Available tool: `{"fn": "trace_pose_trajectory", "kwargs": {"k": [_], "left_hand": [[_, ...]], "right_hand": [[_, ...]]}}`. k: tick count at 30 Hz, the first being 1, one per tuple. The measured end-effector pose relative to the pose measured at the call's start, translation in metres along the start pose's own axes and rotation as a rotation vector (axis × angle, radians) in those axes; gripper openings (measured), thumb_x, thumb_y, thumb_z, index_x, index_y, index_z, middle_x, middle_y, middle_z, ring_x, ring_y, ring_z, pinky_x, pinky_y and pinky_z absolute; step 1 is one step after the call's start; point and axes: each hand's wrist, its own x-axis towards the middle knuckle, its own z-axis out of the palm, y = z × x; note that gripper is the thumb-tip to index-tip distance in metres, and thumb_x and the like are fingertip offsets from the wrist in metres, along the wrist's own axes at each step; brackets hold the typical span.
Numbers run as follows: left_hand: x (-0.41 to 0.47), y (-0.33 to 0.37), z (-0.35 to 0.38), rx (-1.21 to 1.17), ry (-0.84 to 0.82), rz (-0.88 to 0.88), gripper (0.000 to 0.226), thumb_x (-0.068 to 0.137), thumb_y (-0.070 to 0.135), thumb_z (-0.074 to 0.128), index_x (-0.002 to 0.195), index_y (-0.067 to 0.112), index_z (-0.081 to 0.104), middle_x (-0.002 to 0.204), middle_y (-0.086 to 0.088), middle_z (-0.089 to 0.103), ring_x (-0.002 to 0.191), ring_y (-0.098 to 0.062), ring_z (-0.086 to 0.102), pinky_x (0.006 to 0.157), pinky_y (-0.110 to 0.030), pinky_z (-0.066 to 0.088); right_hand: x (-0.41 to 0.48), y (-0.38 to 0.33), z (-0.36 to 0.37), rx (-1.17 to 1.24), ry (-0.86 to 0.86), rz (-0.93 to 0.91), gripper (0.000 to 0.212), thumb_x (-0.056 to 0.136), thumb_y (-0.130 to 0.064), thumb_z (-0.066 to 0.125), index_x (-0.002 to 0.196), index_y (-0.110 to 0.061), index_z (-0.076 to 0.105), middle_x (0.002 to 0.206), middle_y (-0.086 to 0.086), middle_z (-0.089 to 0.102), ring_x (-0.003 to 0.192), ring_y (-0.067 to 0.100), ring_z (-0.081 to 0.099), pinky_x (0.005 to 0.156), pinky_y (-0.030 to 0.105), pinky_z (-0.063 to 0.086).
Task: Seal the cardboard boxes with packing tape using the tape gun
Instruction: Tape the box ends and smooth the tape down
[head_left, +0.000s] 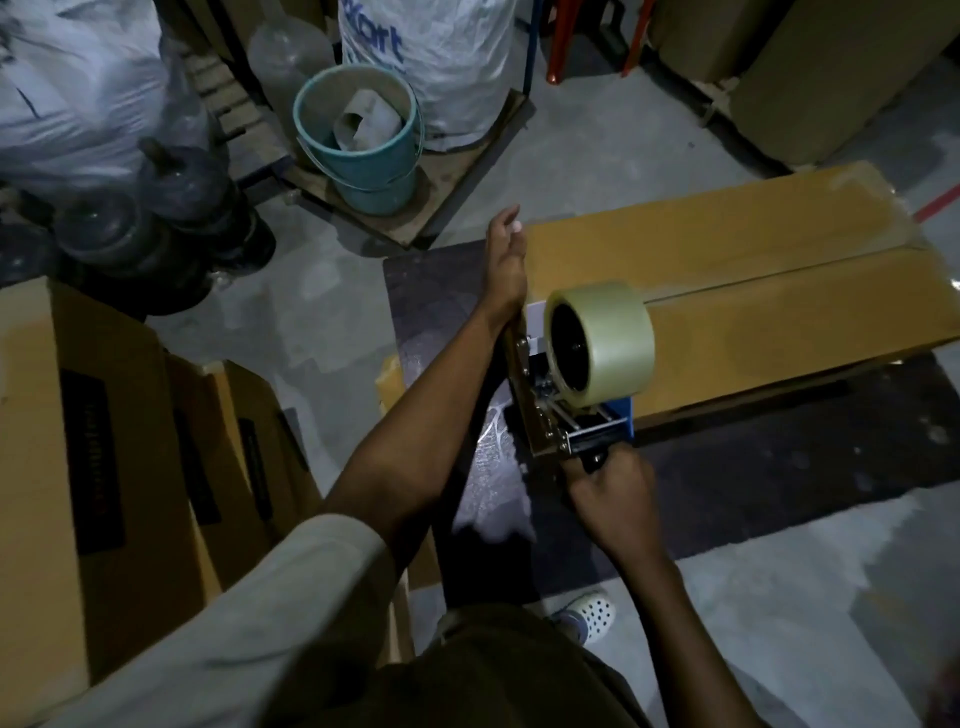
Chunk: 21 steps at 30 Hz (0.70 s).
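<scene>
A long flat cardboard box (753, 291) lies on the floor, its two top flaps meeting in a centre seam. The tape gun (566, 415), blue and metal with a big roll of clear tape (608, 343), sits at the box's near end. My right hand (613, 499) is closed around the gun's black handle. My left hand (506, 265) rests against the near left corner of the box with its fingers spread, holding nothing.
Stacked cardboard boxes (104, 441) stand at my left. A teal bucket (363, 135) on a wooden pallet, white sacks (447, 62) and dark jugs (156, 218) are behind. More cartons (831, 67) stand at the back right. A dark mat (779, 467) lies under the box.
</scene>
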Motion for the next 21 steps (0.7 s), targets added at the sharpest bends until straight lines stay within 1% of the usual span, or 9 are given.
{"fn": "trace_pose_trajectory", "kwargs": {"k": [2,4,6,8,11,15,17,19,21], "left_hand": [[0.002,-0.003,0.001,-0.048,-0.018,-0.055,0.045,0.105,0.021,0.042,0.138,-0.009,0.044,0.140,-0.023,0.047,0.125,-0.021,0.044,0.105,-0.021,0.037],[0.004,-0.008,0.002,-0.067,-0.024,-0.072,0.054,0.099,0.028,0.043,0.136,-0.010,0.045,0.138,-0.028,0.049,0.122,-0.022,0.046,0.106,-0.028,0.036],[0.005,-0.012,0.002,-0.038,0.003,-0.072,0.056,0.097,0.029,0.043,0.135,-0.012,0.045,0.134,-0.024,0.051,0.120,-0.020,0.046,0.101,-0.018,0.038],[0.004,-0.011,0.002,-0.020,0.022,-0.066,0.057,0.096,0.029,0.044,0.134,-0.013,0.046,0.128,-0.015,0.050,0.117,-0.019,0.046,0.096,-0.009,0.037],[0.006,-0.006,0.000,-0.011,0.023,-0.090,0.057,0.095,0.031,0.043,0.134,-0.011,0.046,0.126,-0.012,0.049,0.115,-0.019,0.046,0.092,-0.006,0.037],[0.008,-0.011,0.002,-0.039,0.012,-0.076,0.054,0.098,0.027,0.045,0.135,-0.012,0.045,0.125,-0.013,0.048,0.112,-0.017,0.047,0.087,-0.003,0.039],[0.008,-0.009,0.003,-0.030,-0.001,-0.057,0.047,0.105,0.020,0.045,0.137,-0.013,0.043,0.126,-0.012,0.047,0.113,-0.016,0.046,0.085,-0.001,0.038],[0.006,-0.006,0.002,-0.040,0.019,-0.096,0.061,0.101,0.034,0.049,0.142,-0.010,0.040,0.133,-0.013,0.047,0.120,-0.019,0.045,0.092,-0.005,0.039],[0.005,-0.006,0.001,-0.013,0.037,-0.117,0.087,0.092,0.062,0.049,0.151,0.000,0.033,0.149,-0.017,0.042,0.133,-0.024,0.043,0.112,-0.026,0.038]], "right_hand": [[-0.001,-0.003,-0.007,-0.094,0.020,-0.066,0.046,0.094,-0.028,0.070,0.059,-0.014,0.043,0.065,0.018,0.063,0.071,0.040,0.064,0.061,0.031,0.029],[-0.009,0.000,-0.009,-0.131,0.044,-0.114,0.042,0.092,-0.025,0.070,0.060,-0.011,0.047,0.067,0.023,0.066,0.068,0.041,0.064,0.061,0.031,0.031],[-0.022,0.011,-0.009,-0.106,0.017,-0.117,0.040,0.091,-0.023,0.069,0.059,-0.008,0.050,0.054,0.013,0.059,0.052,0.027,0.059,0.057,0.028,0.034],[-0.040,0.024,-0.014,-0.049,-0.009,-0.097,0.042,0.091,-0.015,0.070,0.056,-0.014,0.048,0.045,-0.003,0.050,0.042,0.008,0.053,0.046,0.020,0.035],[-0.068,0.046,-0.019,-0.038,0.009,-0.061,0.053,0.090,-0.007,0.072,0.052,-0.024,0.039,0.039,-0.010,0.043,0.043,0.003,0.054,0.042,0.014,0.034],[-0.104,0.070,-0.016,-0.047,0.000,-0.034,0.062,0.087,-0.001,0.074,0.051,-0.030,0.034,0.043,-0.023,0.050,0.043,0.000,0.053,0.046,0.010,0.036],[-0.108,0.079,-0.015,-0.050,0.002,-0.035,0.061,0.087,-0.001,0.076,0.052,-0.029,0.034,0.044,-0.021,0.050,0.042,0.002,0.052,0.045,0.012,0.035],[-0.105,0.083,-0.014,-0.049,0.012,-0.035,0.059,0.087,-0.002,0.076,0.052,-0.027,0.035,0.042,-0.014,0.047,0.042,0.006,0.052,0.043,0.015,0.031],[-0.102,0.084,-0.013,-0.031,0.028,-0.024,0.055,0.087,-0.002,0.075,0.054,-0.026,0.038,0.039,-0.011,0.042,0.042,0.007,0.051,0.044,0.020,0.030]]}}
